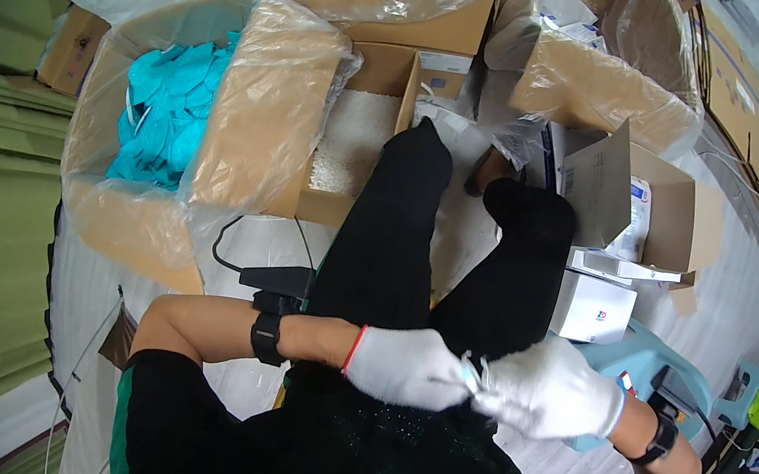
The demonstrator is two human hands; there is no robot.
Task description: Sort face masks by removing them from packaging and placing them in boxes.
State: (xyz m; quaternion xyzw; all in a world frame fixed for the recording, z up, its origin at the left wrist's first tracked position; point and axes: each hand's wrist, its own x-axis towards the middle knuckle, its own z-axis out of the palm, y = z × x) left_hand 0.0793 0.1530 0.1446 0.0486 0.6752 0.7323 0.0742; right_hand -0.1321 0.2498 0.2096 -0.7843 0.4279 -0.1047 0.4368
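Both hands wear white knit gloves and meet low in front of my body, above my lap. My left hand [407, 366] comes in from the left with its fingers closed. My right hand [556, 390] is closed too, its fingers against those of the left and slightly blurred. Between the fingertips shows a small whitish thing [474, 376] with a pale bluish spot. Its kind cannot be made out, since the gloves cover most of it.
A plastic-lined carton [270, 106] at left holds several teal fabric pieces [169, 109]. Beside it, a carton has white pellets [354, 136] inside. At right stand an open carton [672, 218] with white packs, a white box [593, 310] and a light blue stool [686, 370].
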